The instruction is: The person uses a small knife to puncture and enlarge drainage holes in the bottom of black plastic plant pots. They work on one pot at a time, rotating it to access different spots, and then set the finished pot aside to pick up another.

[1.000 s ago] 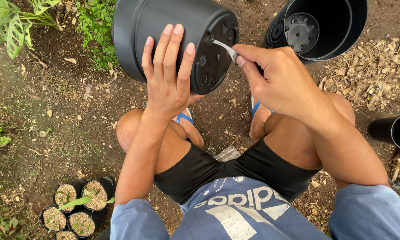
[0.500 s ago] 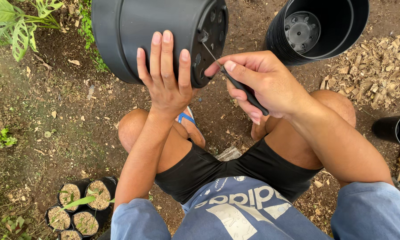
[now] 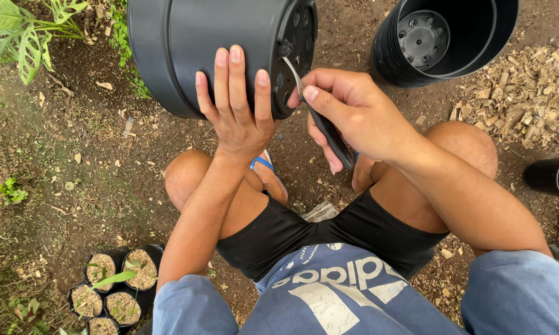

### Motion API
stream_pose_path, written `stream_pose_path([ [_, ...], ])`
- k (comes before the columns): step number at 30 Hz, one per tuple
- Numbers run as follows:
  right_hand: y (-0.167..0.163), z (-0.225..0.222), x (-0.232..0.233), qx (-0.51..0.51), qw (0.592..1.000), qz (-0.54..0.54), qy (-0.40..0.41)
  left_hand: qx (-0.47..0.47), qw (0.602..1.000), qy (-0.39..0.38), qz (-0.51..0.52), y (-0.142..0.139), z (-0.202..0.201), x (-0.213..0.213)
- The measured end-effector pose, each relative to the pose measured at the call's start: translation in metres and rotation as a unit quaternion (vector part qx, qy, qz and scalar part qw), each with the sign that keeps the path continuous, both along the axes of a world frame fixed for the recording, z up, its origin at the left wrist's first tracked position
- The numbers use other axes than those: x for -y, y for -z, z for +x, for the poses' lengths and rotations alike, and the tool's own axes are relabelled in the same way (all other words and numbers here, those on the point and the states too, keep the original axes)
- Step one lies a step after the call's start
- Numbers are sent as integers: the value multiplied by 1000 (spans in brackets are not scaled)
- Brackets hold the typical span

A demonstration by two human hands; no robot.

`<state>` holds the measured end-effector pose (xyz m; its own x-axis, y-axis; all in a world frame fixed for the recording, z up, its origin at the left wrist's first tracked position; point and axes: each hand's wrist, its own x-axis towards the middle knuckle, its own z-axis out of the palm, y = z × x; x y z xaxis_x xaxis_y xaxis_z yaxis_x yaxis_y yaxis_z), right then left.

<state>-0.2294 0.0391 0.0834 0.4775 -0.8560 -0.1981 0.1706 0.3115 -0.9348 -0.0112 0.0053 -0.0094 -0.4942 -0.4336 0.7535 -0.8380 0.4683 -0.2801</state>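
A large black plastic pot (image 3: 211, 43) lies on its side above my knees, its holed bottom turned to the right. My left hand (image 3: 236, 108) lies flat on the pot's lower wall, fingers spread upward, steadying it. My right hand (image 3: 347, 115) grips a knife (image 3: 320, 121) with a black handle. Its blade tip rests against the edge of the pot's bottom, near a drainage hole. I squat on bare soil, with a blue sandal (image 3: 264, 167) showing under my left wrist.
A stack of black pots (image 3: 441, 37) stands at the top right, open side up. Another black pot (image 3: 552, 177) lies at the right edge beside wood chips (image 3: 527, 93). Several small seedling bags (image 3: 115, 285) sit at the bottom left. Green leaves (image 3: 25, 31) grow at the top left.
The pot has rolled left and come closer, now showing more of its side wall. My right hand has turned the knife so that the blade tip meets the bottom's edge.
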Motion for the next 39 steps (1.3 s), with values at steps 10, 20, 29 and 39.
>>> stream_pose_path([
  [10,0,2,-5,230,959,167,8,12,999,-31,-16,14,-3,-7],
  [20,0,1,-4,266,950,159,26,-6,998,-52,-41,8,-12,-2],
  [29,-2,-16,7,128,985,109,34,-66,997,34,27,-4,5,1],
  [39,-6,-36,4,327,923,201,-39,-28,996,81,14,4,18,-2],
])
